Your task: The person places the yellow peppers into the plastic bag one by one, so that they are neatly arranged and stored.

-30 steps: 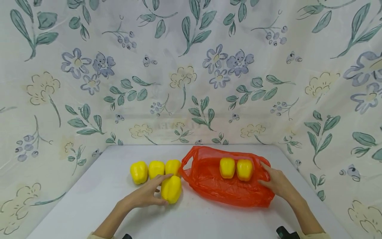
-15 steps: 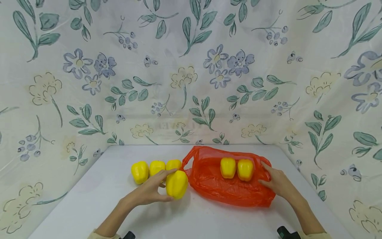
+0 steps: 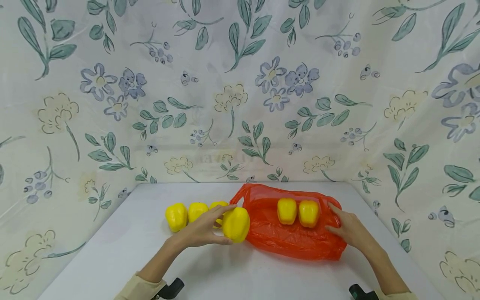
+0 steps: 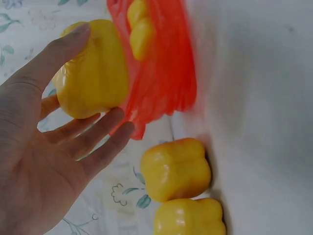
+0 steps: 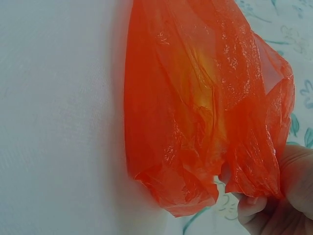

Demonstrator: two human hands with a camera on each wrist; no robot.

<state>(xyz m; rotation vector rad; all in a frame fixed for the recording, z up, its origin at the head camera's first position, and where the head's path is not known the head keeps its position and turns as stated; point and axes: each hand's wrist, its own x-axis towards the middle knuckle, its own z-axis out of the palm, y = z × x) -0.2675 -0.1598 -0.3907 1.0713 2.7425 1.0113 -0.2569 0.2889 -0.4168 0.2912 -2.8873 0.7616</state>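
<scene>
My left hand holds a yellow bell pepper between thumb and fingers, raised above the table beside the left, handle end of a red plastic bag. In the left wrist view the thumb lies on this bell pepper, with fingertips under its other side. At the bag's right end, my right hand grips the edge; the right wrist view shows thumb and fingers pinching the crumpled plastic. Two yellow bell peppers, a left one and a right one, sit side by side in the bag's open mouth.
Three more yellow bell peppers stand in a row left of the bag: an outer one, a middle one and an inner one partly behind my left hand. A floral curtain hangs behind the white table.
My left hand has lifted the bell pepper off the table and carried it right, toward the bag. The right hand and the bag have stayed in place.
</scene>
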